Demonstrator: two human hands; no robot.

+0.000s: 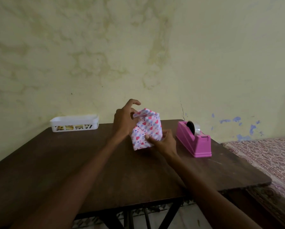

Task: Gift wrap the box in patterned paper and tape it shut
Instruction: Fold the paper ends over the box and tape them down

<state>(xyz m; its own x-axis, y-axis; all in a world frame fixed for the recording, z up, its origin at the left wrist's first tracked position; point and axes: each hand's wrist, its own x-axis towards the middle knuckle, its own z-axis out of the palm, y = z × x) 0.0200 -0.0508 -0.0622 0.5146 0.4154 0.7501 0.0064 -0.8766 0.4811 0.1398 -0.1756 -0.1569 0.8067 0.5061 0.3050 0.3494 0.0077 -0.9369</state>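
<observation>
Flap-folding seems underway: left hand (124, 123) pinches the top of the heart-patterned paper-wrapped box (146, 132), right hand (163, 143) grips its lower corner. Next needs tape from the pink plastic dispenser (195, 142) beside right fingers.

A dark wooden table (72, 162) spreads beneath the grip on my feed; a white slotted basket (72, 120) sits at its far edge, well to the left of the grip, with yellowish items I cannot identify showing through the slots; a stained yellow-green wall (138, 47) rises behind the grip, with a thin crack (181, 109) and patches of blue paint (237, 119) to the right; a floral-patterned bed cover (270, 159) lies far right of the grip; black metal legs (169, 217) cross below, nearer me.
</observation>
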